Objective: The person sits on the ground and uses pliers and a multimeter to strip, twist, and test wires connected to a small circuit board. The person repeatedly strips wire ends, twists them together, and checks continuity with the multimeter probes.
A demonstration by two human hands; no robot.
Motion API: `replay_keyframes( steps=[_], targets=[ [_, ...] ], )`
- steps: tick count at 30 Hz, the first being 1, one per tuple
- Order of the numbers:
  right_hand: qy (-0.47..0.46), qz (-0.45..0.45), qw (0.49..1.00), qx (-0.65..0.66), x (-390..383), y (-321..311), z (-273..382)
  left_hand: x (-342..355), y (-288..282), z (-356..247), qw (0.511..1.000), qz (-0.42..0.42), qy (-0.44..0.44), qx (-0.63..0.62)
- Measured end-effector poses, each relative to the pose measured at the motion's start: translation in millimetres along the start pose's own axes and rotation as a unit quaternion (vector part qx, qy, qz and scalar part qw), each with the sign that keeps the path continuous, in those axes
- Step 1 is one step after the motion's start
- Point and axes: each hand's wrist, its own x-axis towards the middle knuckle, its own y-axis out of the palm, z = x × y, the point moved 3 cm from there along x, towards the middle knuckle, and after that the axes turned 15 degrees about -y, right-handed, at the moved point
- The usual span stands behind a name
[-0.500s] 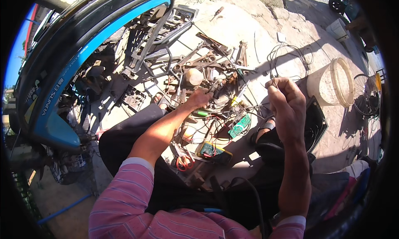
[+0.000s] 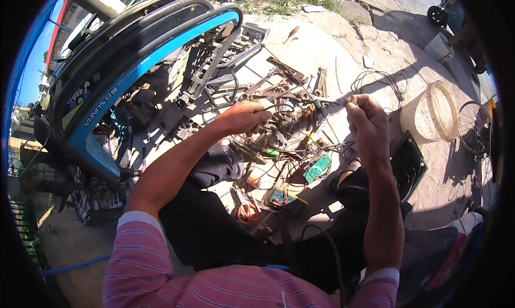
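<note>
The ground point(image 2: 322, 45) is strewn with metal tools point(image 2: 322, 84), a green circuit board point(image 2: 318, 168), a multimeter point(image 2: 287, 201) and red-handled scissors point(image 2: 248, 212). The left side is taken up by a blue-and-black vehicle panel point(image 2: 134, 67); on the right, a pale bucket point(image 2: 429, 117) is seen lying tilted. Part of the tool heap is covered by the left hand point(image 2: 244, 117), which is curled closed; a dark cable point(image 2: 287, 105) is held in it, looped out above the heap. The right hand point(image 2: 367, 117) is raised apart, thumb pressed to forefinger; what is pinched there cannot be told.
</note>
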Motion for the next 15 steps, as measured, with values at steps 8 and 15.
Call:
replay_keyframes(
  steps=[8, 15],
  targets=[
    [-0.007, -0.016, 0.999, 0.033, -6, 1, 1, -26, 15, 52, 0.993, 0.005, -0.049, -0.107],
    [-0.083, -0.101, 0.987, 0.092, 3, -15, 3, -23, 10, 57, 0.959, -0.167, -0.042, 0.224]
  ],
)
